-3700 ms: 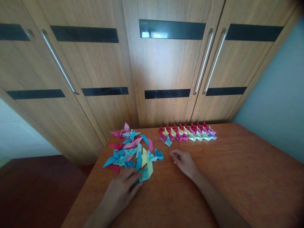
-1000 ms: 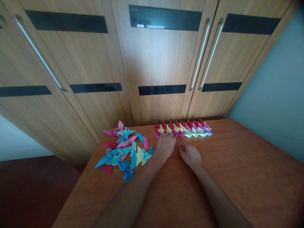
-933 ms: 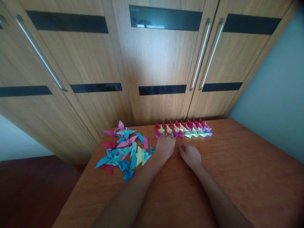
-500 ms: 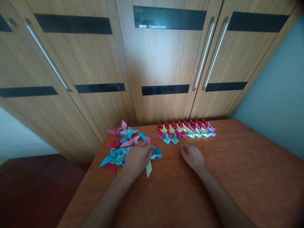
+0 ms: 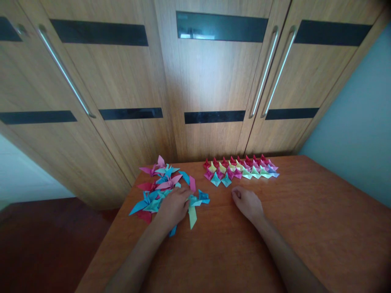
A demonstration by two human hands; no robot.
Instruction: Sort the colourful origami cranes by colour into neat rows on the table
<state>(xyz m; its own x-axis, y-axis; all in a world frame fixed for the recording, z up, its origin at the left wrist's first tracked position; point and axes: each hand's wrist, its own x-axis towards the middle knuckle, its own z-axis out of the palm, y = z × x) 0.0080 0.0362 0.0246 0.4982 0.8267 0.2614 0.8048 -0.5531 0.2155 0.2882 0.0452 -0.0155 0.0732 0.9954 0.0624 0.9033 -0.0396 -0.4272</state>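
A loose pile of folded paper cranes in blue, teal, pink, red and yellow lies at the back left of the wooden table. My left hand rests on the pile's near right side, its fingers bent down over the papers; what they grip is hidden. To the right, small folded pieces stand in neat rows, with two teal ones at the front left. My right hand lies on the bare table just in front of those rows, loosely curled, with nothing seen in it.
A wooden wardrobe with long metal handles and black strips stands right behind the table. A pale blue wall runs along the right. The table's left edge drops to a dark red floor.
My left hand carried a teal piece from the pile to the front of the rows, left it there, and came back onto the pile. My right hand stayed curled in place.
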